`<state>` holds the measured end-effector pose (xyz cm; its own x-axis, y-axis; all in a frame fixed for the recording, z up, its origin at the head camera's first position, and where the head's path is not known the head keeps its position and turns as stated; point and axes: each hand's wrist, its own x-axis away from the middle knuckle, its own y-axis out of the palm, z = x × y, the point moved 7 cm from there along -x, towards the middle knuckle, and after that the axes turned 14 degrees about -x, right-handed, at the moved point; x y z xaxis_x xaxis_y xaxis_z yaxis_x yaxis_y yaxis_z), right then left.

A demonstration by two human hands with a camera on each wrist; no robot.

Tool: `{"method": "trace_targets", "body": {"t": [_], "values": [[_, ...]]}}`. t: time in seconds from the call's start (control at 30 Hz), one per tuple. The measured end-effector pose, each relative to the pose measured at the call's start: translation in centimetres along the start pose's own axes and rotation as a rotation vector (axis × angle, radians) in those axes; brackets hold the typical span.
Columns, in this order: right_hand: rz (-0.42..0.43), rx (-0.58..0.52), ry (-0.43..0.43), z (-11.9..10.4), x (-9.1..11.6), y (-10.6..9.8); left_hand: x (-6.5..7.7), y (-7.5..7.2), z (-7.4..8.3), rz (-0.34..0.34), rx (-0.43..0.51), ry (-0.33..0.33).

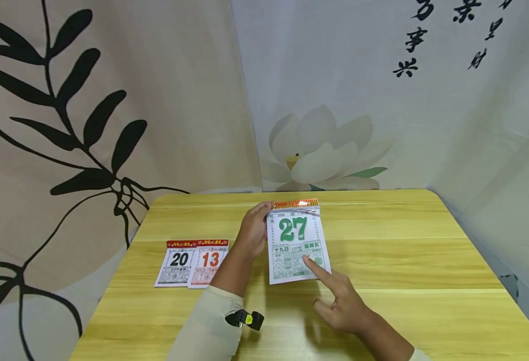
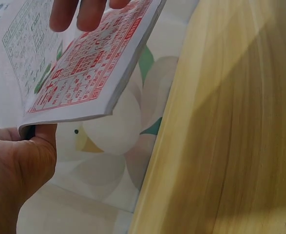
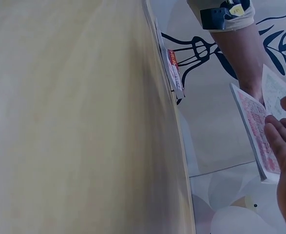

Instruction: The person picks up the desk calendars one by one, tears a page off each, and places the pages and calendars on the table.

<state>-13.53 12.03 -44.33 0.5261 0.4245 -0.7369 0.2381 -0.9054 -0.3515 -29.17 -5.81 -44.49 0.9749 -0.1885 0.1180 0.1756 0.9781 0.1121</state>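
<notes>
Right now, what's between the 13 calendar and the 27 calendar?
Head view: the left hand and forearm come between them. The hand grips the 27 calendar's upper left edge; lower down, table shows beside the forearm.

Cream sleeves [image 1: 207, 326]; black wristband [image 1: 234, 318], yellow-green patch [image 1: 248, 319].

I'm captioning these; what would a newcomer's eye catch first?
Probably the green 27 calendar, held by the left hand in the head view's middle, the right hand pointing at it. Left of it lie a 20 calendar and a 13 calendar. Black leaves stand out at left.
</notes>
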Motion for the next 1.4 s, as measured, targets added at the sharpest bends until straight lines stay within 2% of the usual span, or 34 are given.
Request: {"method": "trace_targets", "body": {"t": [0.17, 0.47, 0.8, 0.93, 1.27, 1.33, 1.4], "values": [[-0.06, 0.03, 0.021, 0.3, -0.2, 0.7, 0.1, -0.1, 0.0, -0.001, -0.008, 0.002], [-0.153, 0.095, 0.13, 0.7, -0.1, 1.7, 0.0, 0.1, 0.2, -0.015, -0.021, 0.012], [-0.222, 0.095, 0.231, 0.9, -0.3, 3.2, 0.1, 0.2, 0.2, -0.028, -0.034, 0.014], [-0.203, 0.093, 0.269, 1.0, -0.5, 3.4, 0.1, 0.2, 0.1, -0.031, -0.033, 0.014], [-0.057, 0.236, 0.116, 0.5, -1.1, 3.6, 0.1, 0.2, -0.1, -0.016, -0.024, 0.01], [-0.018, 0.238, 0.11, 0.5, -1.2, 3.5, 0.1, 0.2, -0.1, -0.015, -0.027, 0.012], [0.032, 0.185, 0.127, 0.5, -1.3, 3.5, 0.1, 0.2, -0.1, -0.015, -0.028, 0.01]]}}
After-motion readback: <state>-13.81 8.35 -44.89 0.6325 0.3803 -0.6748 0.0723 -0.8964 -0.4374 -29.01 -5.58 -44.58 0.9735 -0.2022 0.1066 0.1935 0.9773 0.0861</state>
